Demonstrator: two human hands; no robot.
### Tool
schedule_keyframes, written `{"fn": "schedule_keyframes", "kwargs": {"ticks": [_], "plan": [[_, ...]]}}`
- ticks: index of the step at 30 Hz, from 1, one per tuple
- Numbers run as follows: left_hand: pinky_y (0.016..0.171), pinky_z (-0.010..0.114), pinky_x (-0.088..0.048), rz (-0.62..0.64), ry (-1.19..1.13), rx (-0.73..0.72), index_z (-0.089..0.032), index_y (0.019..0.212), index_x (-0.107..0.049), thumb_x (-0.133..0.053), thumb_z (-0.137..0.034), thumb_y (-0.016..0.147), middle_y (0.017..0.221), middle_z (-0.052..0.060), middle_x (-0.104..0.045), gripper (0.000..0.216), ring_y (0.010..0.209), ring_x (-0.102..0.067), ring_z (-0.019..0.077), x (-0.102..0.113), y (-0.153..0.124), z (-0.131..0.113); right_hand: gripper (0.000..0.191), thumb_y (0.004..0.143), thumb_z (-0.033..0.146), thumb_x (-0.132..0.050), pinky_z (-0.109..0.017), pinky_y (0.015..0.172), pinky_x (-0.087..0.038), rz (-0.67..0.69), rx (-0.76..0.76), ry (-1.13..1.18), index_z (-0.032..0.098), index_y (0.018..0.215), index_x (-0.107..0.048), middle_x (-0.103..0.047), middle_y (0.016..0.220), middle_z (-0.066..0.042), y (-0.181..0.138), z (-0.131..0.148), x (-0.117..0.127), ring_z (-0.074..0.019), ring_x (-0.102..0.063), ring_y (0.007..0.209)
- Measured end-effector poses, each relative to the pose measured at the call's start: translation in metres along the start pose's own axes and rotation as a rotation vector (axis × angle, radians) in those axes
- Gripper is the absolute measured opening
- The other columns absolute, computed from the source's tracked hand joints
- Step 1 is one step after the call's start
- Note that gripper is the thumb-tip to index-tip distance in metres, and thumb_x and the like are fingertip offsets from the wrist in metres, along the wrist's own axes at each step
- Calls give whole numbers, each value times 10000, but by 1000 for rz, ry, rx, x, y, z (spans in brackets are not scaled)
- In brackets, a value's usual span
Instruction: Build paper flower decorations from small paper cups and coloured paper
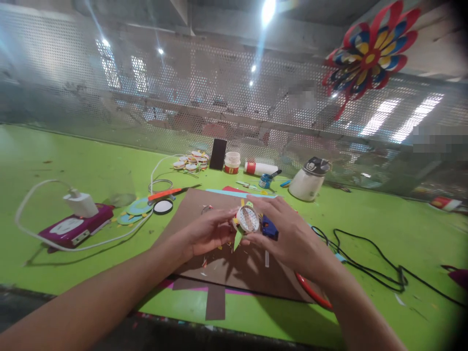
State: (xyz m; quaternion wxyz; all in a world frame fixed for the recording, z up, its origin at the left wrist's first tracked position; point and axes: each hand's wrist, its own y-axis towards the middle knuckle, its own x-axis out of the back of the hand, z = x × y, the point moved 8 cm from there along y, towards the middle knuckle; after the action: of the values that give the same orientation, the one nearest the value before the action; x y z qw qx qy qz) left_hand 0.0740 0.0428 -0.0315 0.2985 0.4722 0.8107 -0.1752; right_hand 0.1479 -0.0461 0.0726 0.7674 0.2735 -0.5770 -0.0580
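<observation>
Both my hands meet over a brown card sheet (204, 204) on the green table (383, 224). Between them is a small round paper flower (247, 219), white in the middle with yellow and green petals. My left hand (206, 233) pinches its left edge with closed fingers. My right hand (288, 231) grips its right side, and a small blue object (269, 228) shows under those fingers; I cannot tell what it is.
A pink power strip (75, 228) with a white charger and cable lies at left. Paper discs, an orange-handled cutter (166, 194), a black phone (218, 154), glue pots and a white jug (309, 181) stand behind. Black cable (369, 261) runs right. A red-blue paper flower (369, 53) hangs on the mesh.
</observation>
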Motion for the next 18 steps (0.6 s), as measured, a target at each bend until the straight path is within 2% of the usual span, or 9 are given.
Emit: {"fn": "schedule_keyframes", "kwargs": {"ticks": [2,4,5,8,11,14,18], "plan": [[736,353,-541,-7,-34,18,-80,992,-660,-590,-226,860,881,117,-689,209,754,-661,204,1,0,0,488,865,340,-634,-441,898,-497,-140,-63,110,210,1324,-527,-620,1241,-110,-1,-11,17,-255,-590,1056],[732,366,-538,3,-55,18,-66,984,-650,-585,-246,858,868,139,-697,229,756,-674,229,0,1,-2,324,880,371,-595,-371,779,-523,-264,-176,243,188,1143,-641,-687,1066,-96,-3,-30,28,-215,-636,888],[730,363,-536,6,-64,13,-65,983,-647,-583,-247,858,873,146,-700,230,762,-677,233,-1,1,-3,274,882,389,-582,-344,723,-518,-276,-238,307,179,1031,-676,-706,955,-81,-3,-39,27,-201,-638,808],[742,370,-531,4,-81,11,-76,990,-644,-565,-242,865,905,153,-708,222,768,-681,235,-2,1,-6,323,885,445,-545,-297,627,-473,-106,-369,448,175,767,-678,-681,727,-39,0,-56,1,-170,-606,669],[757,374,-526,20,-50,3,-72,1056,-643,-531,-244,886,925,156,-710,266,760,-679,229,-4,0,-9,414,883,501,-519,-272,570,-426,59,-411,578,165,688,-663,-642,653,-25,3,-57,-27,-137,-548,587],[747,362,-524,47,-15,-11,-59,1128,-629,-516,-225,889,949,163,-708,311,781,-675,228,-7,-1,-10,457,854,558,-529,-256,526,-396,99,-478,750,153,699,-673,-636,637,-27,2,-54,-42,-115,-501,539],[741,348,-522,34,-8,6,-61,1151,-622,-511,-208,888,976,165,-703,321,804,-671,225,-8,-2,-9,448,764,594,-632,-239,500,-370,71,-593,924,154,713,-700,-630,622,-17,-1,-56,-49,-108,-499,535]]}}
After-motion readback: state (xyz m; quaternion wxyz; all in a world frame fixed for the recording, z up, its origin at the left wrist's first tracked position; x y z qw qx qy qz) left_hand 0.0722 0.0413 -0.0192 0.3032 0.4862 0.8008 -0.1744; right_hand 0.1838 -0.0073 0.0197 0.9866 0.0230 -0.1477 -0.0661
